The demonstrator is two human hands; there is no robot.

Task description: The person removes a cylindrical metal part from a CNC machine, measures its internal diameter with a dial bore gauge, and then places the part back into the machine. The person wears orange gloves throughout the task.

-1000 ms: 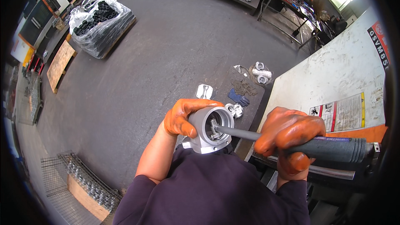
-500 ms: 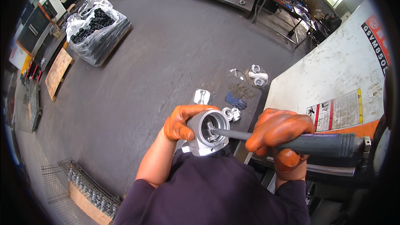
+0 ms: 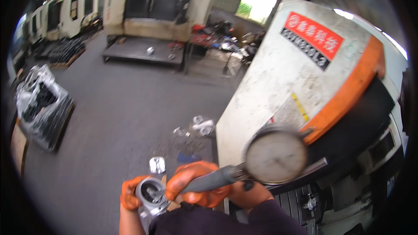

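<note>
My left hand [image 3: 129,195], in an orange glove, grips the outer side of a grey metal cylindrical housing [image 3: 153,209] with a round open bore. In my right hand [image 3: 192,172], also gloved in orange, is the dark handle of a dial bore gauge [image 3: 213,179]. Its measuring head sits inside the housing's bore. The gauge's round dial [image 3: 276,157] faces up at the handle's far right end; its needle is too blurred to read.
A white and orange machine [image 3: 270,74] stands close on my right. Ahead lie a silver casting [image 3: 157,165], a blurred blue glove [image 3: 189,157] and several castings [image 3: 203,126]. A plastic-wrapped load [image 3: 50,122] stands left; a low dark table [image 3: 139,56] is farther off.
The view has tilted up and turned right, so the hands sit lower and the machine fills more of it. The gauge's dial has come into view. Both hands keep their holds.
</note>
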